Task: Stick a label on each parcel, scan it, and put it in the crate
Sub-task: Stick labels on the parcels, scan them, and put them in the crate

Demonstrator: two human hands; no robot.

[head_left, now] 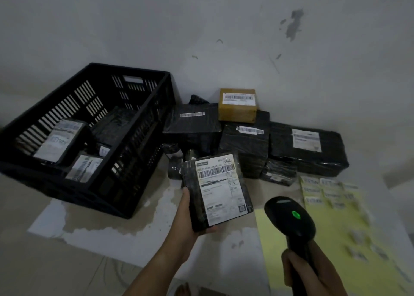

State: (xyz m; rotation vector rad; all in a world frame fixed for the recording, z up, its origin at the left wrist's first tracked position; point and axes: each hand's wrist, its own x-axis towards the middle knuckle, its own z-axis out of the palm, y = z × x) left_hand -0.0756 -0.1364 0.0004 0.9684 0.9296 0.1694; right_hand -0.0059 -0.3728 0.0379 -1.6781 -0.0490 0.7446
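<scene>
We start at the left hand [190, 221], which grips a black-wrapped parcel [195, 197] from below and from its left edge. The thumb lies up along the parcel's left side and the fingers curl underneath, their tips just showing at the lower edge. The parcel is held clear of the floor, tilted, with its face turned up. A white shipping label [220, 190] with a barcode near its top covers most of that face.

The right hand [313, 277] is wrapped round the handle of a black handheld scanner [291, 221], fingers closed on it. The scanner's head sits just to the right of the held parcel and below its lower corner, near it but not touching. A green light [296, 215] glows on top of the head.

Further out, to the left of the held parcel, a black slatted crate [143, 138] stands on the floor [112, 239]. Inside it we see several wrapped parcels, among them one with a large white label [59, 141] leaning near the left wall.

Behind the held parcel, a pile of black-wrapped parcels [307, 147] rests against the wall, several of them bearing white barcode strips or labels. A small brown box [237, 105] with its own barcode label sits on top of the pile.

To the right, beside the scanner, a pale yellow sheet [275, 239] lies flat on the floor with small white stickers [313, 189] on it. Their writing is too blurred for us to read.
</scene>
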